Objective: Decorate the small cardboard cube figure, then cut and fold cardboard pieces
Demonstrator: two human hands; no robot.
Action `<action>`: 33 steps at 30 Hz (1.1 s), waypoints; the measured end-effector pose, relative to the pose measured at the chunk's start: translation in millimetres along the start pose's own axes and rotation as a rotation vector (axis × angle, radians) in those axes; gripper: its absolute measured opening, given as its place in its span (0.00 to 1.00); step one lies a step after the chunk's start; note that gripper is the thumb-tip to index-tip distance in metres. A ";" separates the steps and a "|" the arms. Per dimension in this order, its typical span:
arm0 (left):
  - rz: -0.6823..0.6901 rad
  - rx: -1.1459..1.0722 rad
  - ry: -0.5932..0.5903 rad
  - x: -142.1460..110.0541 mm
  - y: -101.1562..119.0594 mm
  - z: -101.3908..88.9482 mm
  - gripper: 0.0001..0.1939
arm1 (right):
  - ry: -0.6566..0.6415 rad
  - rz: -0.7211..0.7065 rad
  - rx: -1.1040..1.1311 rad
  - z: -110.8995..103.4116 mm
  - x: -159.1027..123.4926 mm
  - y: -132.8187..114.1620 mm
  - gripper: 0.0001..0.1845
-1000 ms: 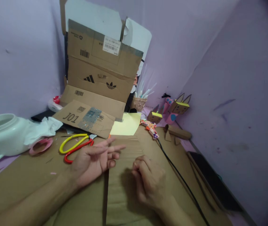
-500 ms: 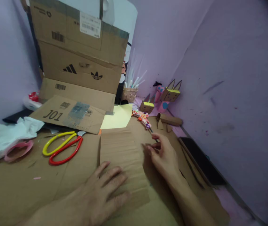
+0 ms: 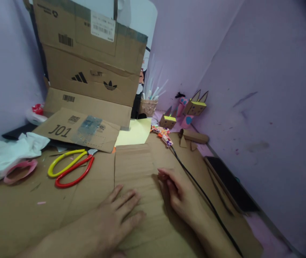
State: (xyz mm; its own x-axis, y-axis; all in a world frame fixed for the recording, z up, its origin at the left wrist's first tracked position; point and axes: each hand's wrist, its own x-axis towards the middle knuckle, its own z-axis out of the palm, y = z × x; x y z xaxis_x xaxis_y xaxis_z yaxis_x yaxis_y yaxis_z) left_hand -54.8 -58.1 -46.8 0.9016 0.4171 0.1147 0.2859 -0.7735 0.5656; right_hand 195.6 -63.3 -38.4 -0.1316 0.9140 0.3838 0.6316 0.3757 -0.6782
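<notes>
The left hand (image 3: 115,218) lies palm down on the ridged brown cardboard piece (image 3: 134,161), near the middle of the scene, its fingers open and spread. The right hand (image 3: 179,193) is by the right side of that piece, fingers bent inward with the tips close together; whether they are fully closed or pinch anything, I cannot tell. Under the cardboard piece is a large flat brown cardboard sheet (image 3: 88,200) covering much of the worktop (image 3: 255,233).

To the left lie scissors with 1 yellow and 1 red handle (image 3: 73,172), and farther left a pink ring-shaped piece (image 3: 21,171) beside crumpled white material (image 3: 5,157). Just beyond the cardboard piece is a pale yellow paper sheet (image 3: 134,132), with an open brown cardboard box (image 3: 88,71) at the far left. On the right, a flower-patterned tool (image 3: 165,136) trails a black cord (image 3: 203,186); a dark flat rectangular device (image 3: 230,182) lies farther right. At the far side stand 2 cardboard heads with pointed ears, the small left head (image 3: 168,122) and the raised right head (image 3: 195,106).
</notes>
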 end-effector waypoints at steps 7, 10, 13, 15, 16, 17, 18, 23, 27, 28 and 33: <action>-0.078 0.164 -0.025 13.1 44.3 -40.8 0.29 | -0.205 -0.146 -0.033 -10.5 -15.9 -10.3 0.13; -0.056 0.333 -0.096 17.3 48.4 -42.7 0.21 | -0.282 -0.245 -0.064 -15.4 -23.0 -10.1 0.31; 0.034 0.445 0.001 15.3 44.7 -38.3 0.19 | -0.421 -0.350 -0.117 -17.9 -24.8 -10.2 0.43; 0.061 0.480 0.114 12.7 42.3 -36.0 0.17 | -0.452 -0.372 -0.126 -17.6 -23.6 -12.1 0.39; 0.064 0.479 0.156 11.6 41.5 -35.6 0.16 | -0.443 -0.361 -0.112 -16.8 -22.7 -13.6 0.33; 0.061 0.468 0.190 10.8 41.1 -35.6 0.15 | -0.426 -0.336 -0.082 -15.6 -21.7 -15.4 0.26; 0.048 0.448 0.226 10.4 40.7 -35.6 0.15 | -0.398 -0.303 -0.033 -13.9 -20.8 -17.3 0.18; -0.144 0.256 0.462 13.0 33.9 -28.9 0.16 | -0.174 -0.004 0.128 -1.6 -14.3 -25.4 0.06; -0.351 0.126 0.603 17.1 24.0 -20.5 0.13 | -0.135 0.234 0.054 5.9 -1.9 -27.4 0.11; -0.397 0.110 0.627 17.5 22.0 -19.4 0.13 | -0.148 0.270 0.045 6.7 1.8 -27.5 0.12; -0.343 0.164 0.668 13.5 15.5 -22.2 0.17 | -0.207 0.345 0.037 6.8 15.8 -26.9 0.15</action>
State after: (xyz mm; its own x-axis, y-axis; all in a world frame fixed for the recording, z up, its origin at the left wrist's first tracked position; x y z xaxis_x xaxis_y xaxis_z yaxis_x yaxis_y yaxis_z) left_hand -45.4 -53.9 -18.4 0.3811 0.8057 0.4535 0.6058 -0.5882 0.5358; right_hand 171.3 -57.9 -18.4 -0.0704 0.9975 -0.0018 0.6382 0.0436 -0.7686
